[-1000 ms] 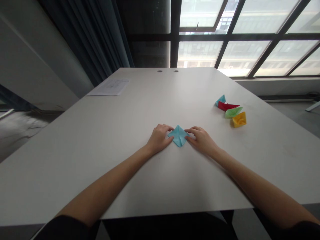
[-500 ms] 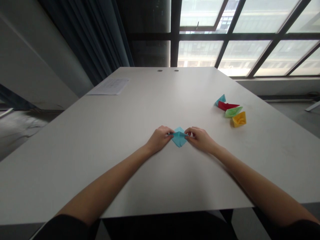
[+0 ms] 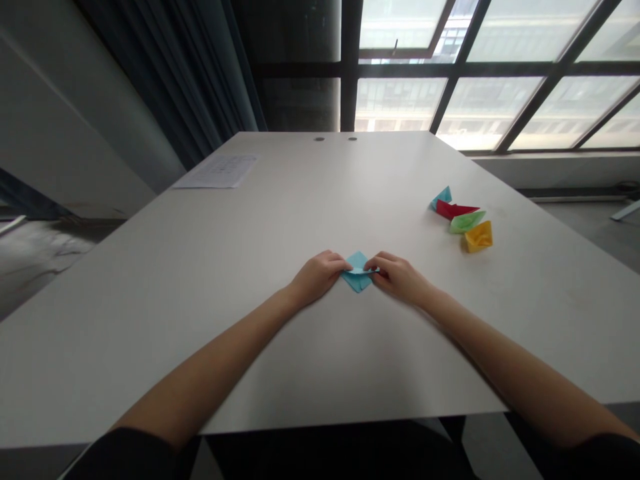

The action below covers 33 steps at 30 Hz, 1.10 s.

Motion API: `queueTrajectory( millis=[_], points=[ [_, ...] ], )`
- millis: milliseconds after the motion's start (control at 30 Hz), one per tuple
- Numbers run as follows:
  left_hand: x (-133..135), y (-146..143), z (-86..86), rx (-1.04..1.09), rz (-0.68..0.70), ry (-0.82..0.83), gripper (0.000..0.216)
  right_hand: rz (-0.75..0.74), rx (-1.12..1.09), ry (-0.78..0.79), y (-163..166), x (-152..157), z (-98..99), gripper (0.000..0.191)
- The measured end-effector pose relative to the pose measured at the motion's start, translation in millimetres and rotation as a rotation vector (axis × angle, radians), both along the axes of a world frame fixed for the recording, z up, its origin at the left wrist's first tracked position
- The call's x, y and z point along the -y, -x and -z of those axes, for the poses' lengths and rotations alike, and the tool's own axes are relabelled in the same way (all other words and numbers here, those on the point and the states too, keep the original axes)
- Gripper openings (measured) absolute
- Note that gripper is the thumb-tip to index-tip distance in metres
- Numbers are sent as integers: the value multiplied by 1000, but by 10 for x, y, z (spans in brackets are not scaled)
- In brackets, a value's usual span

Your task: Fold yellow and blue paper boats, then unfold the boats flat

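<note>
Between my two hands is a small folded sheet of light blue origami paper (image 3: 357, 283), diamond-shaped, with a raised fold across its middle. My left hand (image 3: 320, 273) pinches its left corner between thumb and fingers. At the opposite corner my right hand (image 3: 395, 273) is closed on the paper, the index finger lying over the fold. The fingertips hide both side corners. The paper is just at the white table's surface (image 3: 300, 220).
To the right lie folded paper boats in a row: a blue one (image 3: 442, 197), a red one (image 3: 454, 210), a green one (image 3: 467, 222) and a yellow one (image 3: 479, 237). A printed sheet (image 3: 217, 172) is at the far left. Windows (image 3: 400, 103) stand beyond the table.
The peak at the middle of the blue paper has flattened into a straighter band. The fingers of my right hand have shifted slightly inward over it.
</note>
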<state>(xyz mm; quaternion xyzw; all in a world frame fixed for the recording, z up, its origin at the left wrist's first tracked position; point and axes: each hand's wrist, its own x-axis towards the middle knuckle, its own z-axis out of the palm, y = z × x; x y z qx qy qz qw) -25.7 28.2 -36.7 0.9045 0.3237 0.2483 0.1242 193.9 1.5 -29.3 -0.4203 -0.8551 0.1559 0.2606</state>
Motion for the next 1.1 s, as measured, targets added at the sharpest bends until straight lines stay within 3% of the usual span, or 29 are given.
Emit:
queueTrajectory(
  millis=[200,333,800,1100],
  points=[
    [-3,67,4,-257,100,-251,26,-108,47,64,-46,6,-49,22],
    [2,77,3,-338,157,-361,26,-170,97,22,-89,-20,-28,21],
    [73,61,8,-145,221,-217,24,-168,196,-180,-43,-48,48,22],
    [162,43,24,-192,224,-190,25,-133,363,-225,22,-2,0,20]
  ],
)
